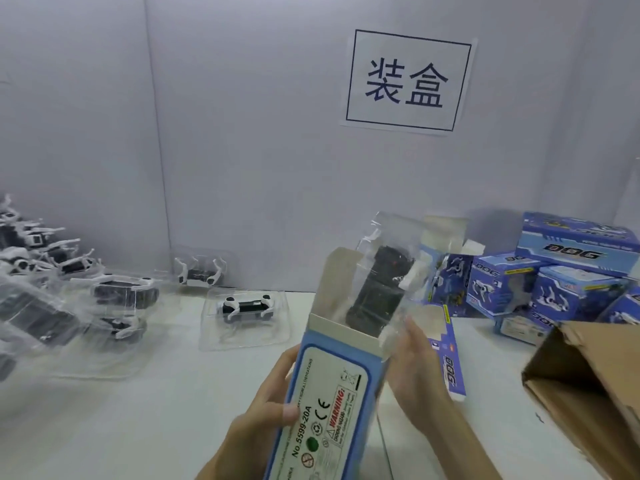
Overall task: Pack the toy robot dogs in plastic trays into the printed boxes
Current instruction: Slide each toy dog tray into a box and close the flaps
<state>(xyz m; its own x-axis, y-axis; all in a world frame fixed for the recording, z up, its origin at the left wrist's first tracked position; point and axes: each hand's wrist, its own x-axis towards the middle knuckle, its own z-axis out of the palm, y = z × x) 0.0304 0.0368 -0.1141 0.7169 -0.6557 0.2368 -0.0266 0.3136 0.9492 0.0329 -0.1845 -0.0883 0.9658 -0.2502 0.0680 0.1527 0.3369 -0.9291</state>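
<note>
— How far are we with this box?

— About half. Our left hand (273,403) grips the printed box (325,410) by its left edge, thumb on the label side, and holds it up above the table (138,410) with the flaps open. The tray (377,289) with a toy dog (381,285) stands in the mouth of the box, tilted, and most of it sticks out on top.

— And our right hand (415,372)?

— It lies against the lower corner of the tray, at the right side of the box. We cannot tell if it pinches the plastic or only presses it (the box hides part of the fingers).

— So what do we judge is left for this one?

— To slide the tray down completely, then to close the flaps.

— And the whole task?

— Some part is done: closed blue boxes (554,282) are stacked at the right, near a brown carton (588,393). But much is left. One filled tray (246,317) lies on the table in the middle, another one (201,270) leans at the wall behind it, and a heap of trays (52,271) waits at the far left. An open box (446,258) stands behind our right hand, and one more box (448,365) lies under it.
</note>
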